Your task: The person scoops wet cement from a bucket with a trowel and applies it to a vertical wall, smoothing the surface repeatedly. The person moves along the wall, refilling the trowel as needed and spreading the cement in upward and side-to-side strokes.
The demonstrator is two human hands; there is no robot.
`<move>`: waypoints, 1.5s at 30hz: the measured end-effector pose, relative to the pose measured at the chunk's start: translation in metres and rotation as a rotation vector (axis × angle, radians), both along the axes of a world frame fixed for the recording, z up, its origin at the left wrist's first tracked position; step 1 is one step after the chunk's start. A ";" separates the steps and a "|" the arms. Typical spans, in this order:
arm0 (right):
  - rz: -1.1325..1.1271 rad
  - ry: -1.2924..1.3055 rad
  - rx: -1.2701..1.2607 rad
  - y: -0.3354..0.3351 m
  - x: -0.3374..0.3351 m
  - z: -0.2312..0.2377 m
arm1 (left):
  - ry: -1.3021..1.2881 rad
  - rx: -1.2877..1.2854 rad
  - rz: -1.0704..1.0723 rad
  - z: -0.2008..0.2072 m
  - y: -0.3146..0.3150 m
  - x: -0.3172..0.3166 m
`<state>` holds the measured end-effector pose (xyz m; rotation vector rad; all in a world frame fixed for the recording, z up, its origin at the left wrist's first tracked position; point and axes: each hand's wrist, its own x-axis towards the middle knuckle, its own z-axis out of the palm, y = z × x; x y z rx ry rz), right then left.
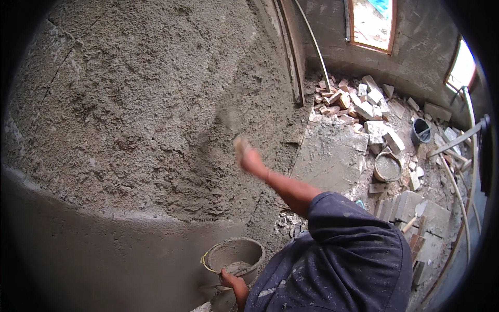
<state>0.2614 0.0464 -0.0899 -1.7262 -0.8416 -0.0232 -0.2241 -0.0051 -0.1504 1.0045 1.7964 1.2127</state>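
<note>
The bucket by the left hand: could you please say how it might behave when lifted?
The bucket probably feels fairly weighty, as wet-looking mortar lies inside. It may tilt, since the left hand holds it at one side of the rim.

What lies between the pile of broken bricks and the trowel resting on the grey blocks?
In the head view, a bucket of grey mortar stands there, beside loose blocks.

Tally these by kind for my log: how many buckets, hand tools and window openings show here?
Buckets: 3 (yellow-handled bucket in the left hand, bucket of grey mix, dark bucket)
Hand tools: 2 (motion-blurred tool in the right hand, trowel on the blocks)
Window openings: 2 (upper window, far-right window)
Total: 7
</note>
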 end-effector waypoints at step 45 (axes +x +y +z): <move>-0.444 0.641 0.895 -0.190 0.070 0.111 | -0.342 -0.250 -0.137 -0.002 0.018 0.115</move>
